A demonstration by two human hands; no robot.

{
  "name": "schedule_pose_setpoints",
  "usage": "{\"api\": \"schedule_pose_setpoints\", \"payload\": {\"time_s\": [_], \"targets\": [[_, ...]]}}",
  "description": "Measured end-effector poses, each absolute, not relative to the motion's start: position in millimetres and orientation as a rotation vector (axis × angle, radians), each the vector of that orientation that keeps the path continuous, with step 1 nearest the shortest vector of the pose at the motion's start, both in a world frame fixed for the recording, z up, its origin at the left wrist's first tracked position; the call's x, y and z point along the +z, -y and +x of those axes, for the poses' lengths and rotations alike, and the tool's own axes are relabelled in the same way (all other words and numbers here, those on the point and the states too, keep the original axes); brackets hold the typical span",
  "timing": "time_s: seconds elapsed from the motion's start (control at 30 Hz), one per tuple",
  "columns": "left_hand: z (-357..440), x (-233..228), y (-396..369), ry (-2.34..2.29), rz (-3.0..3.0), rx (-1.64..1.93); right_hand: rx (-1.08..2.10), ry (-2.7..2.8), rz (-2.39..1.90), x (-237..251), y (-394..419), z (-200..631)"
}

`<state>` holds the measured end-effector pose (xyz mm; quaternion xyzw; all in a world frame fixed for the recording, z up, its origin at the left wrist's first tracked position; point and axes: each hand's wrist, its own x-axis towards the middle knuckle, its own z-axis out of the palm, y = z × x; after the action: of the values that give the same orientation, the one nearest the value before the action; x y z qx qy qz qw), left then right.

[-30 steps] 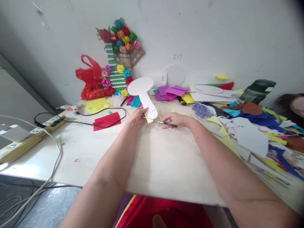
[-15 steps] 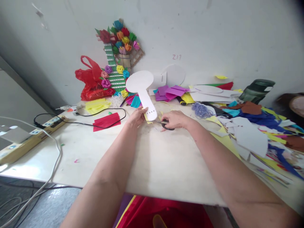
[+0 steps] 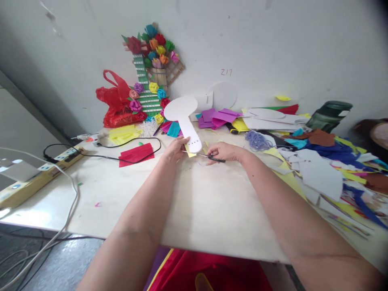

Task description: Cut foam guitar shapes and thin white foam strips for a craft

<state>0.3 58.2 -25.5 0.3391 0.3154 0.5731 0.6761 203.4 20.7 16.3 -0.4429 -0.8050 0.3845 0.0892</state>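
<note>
My left hand [image 3: 175, 149] is closed on the lower end of a white card cutout [image 3: 181, 108]. The cutout has a broad rounded head and a narrow stem with a row of small dark holes near its tip. A narrow yellow paper strip [image 3: 190, 154] shows under the stem, beside my left fingertips. In my right hand [image 3: 224, 152] is a pair of scissors [image 3: 217, 159] with black handles. Their thin blades point left, close to the stem's rounded end and the yellow strip. Whether the blades touch the paper I cannot tell.
Red paper [image 3: 136, 155] and a power strip [image 3: 39, 176] with cables lie to the left. Behind stand a red plastic bag [image 3: 117, 105] and paper flowers [image 3: 157, 48]. Paper scraps [image 3: 321, 171] and a dark green bottle [image 3: 329, 116] occupy the right. Purple paper [image 3: 220, 117] lies at the back.
The white cutout has shifted slightly right and its head sits a little lower. The scissors have turned in my right hand, so their handles look flatter. More of the yellow strip shows.
</note>
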Motion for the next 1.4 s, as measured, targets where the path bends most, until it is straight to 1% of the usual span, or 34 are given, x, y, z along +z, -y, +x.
{"api": "schedule_pose_setpoints", "payload": {"time_s": [0.1, 0.43, 0.63, 1.03, 1.4], "targets": [[1.4, -26.5, -60.1, -0.722, 0.749, 1.265, 1.239, 2.347, -1.319, 17.1, -20.8, 204.6], [1.2, -28.2, -63.1, -0.749, 0.752, 1.267, 1.265, 2.320, -1.313, 16.6, -20.4, 204.5], [1.5, -27.6, -62.9, -0.755, 0.749, 1.259, 1.208, 2.317, -1.307, 15.4, -20.6, 204.8], [0.8, -30.6, -65.7, -0.758, 0.770, 1.245, 1.217, 2.322, -1.295, 12.1, -23.9, 207.1], [4.4, -23.4, -60.7, -0.805, 0.679, 1.330, 1.226, 2.293, -1.286, 10.7, -25.3, 210.0]]}}
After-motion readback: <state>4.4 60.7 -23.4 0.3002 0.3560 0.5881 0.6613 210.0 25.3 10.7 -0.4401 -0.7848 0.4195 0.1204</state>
